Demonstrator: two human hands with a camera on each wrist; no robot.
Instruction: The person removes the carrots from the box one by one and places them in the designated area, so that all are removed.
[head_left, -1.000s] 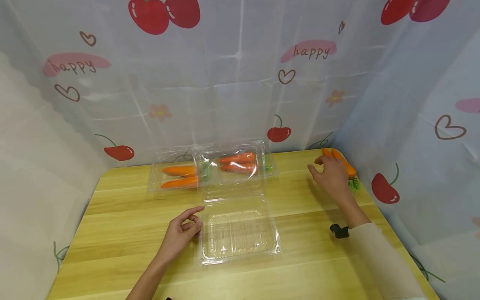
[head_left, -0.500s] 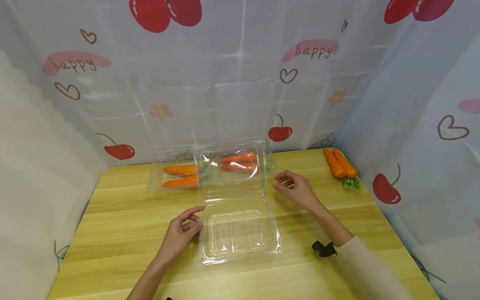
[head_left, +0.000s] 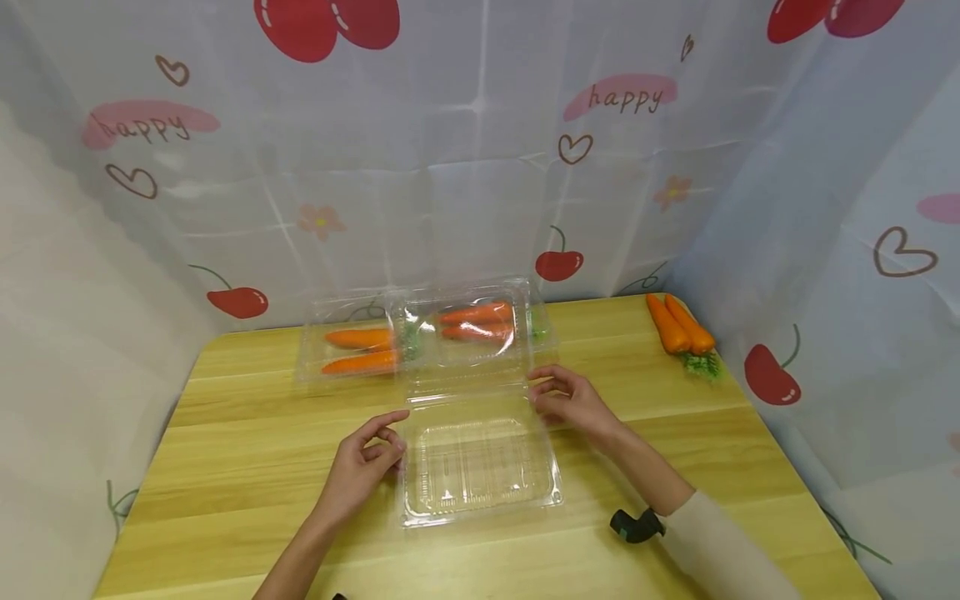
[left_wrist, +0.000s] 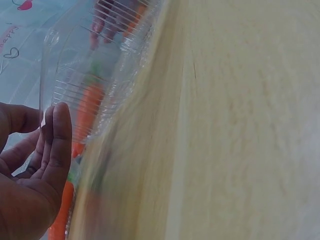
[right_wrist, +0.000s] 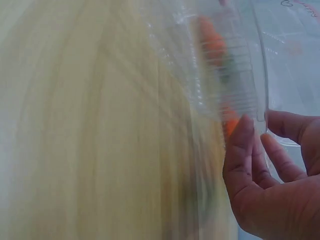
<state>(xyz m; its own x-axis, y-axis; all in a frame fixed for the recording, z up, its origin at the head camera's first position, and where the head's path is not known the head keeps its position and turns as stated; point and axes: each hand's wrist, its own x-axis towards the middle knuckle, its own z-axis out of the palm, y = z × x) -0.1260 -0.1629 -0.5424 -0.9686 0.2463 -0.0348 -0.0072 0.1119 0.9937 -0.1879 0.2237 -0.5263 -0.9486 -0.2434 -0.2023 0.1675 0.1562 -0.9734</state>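
A clear plastic clamshell container (head_left: pixel 480 504) lies unfolded in the middle of the table, its near half bare inside. Its far half overlaps packed carrots behind it. At the near half's left rim, my left hand (head_left: pixel 360 467) pinches the edge between thumb and fingers; the left wrist view has the rim between the fingers (left_wrist: pixel 60 135). My right hand (head_left: pixel 576 406) holds the right rim near the fold, with fingers (right_wrist: pixel 240 145) on one side of the edge and the thumb on the other.
Orange carrots (head_left: pixel 360 362) lie in clear packaging at the back left, and redder carrots (head_left: pixel 476 314) beside them to the right. Two loose carrots (head_left: pixel 667 325) with green tops lie at the table's back right corner. A printed curtain (head_left: pixel 472 208) stands behind the table.
My right hand has left the two carrots at the back right corner and come left to the container's right rim. My left hand has stayed at the left rim.
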